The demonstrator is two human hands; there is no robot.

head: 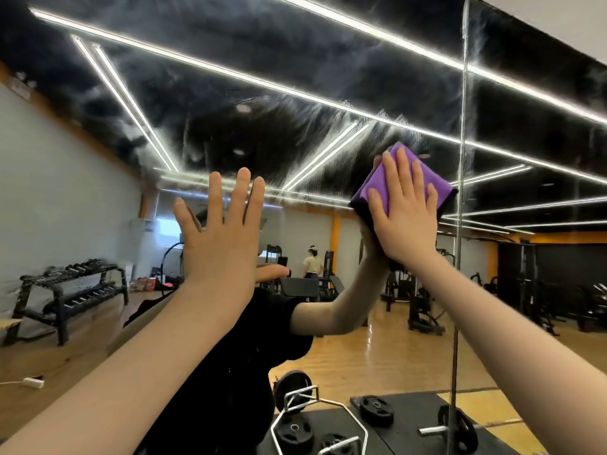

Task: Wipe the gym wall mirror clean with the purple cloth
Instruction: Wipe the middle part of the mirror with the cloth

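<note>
Purple cloth, folded into a thick pad with a dark underside, lies flat against the gym wall mirror, just left of the vertical seam between two mirror panels. Right hand presses on it with straight, spread fingers, palm to the cloth. Left hand is spread wide with fingers straight, raised at the glass to the left of the cloth and holding nothing; whether it touches the glass cannot be told. Streaky smears show on the mirror above and left of the cloth. Reflected in the glass are ceiling light strips, a dumbbell rack at far left, weight machines at right and weight plates on a dark mat low down.
</note>
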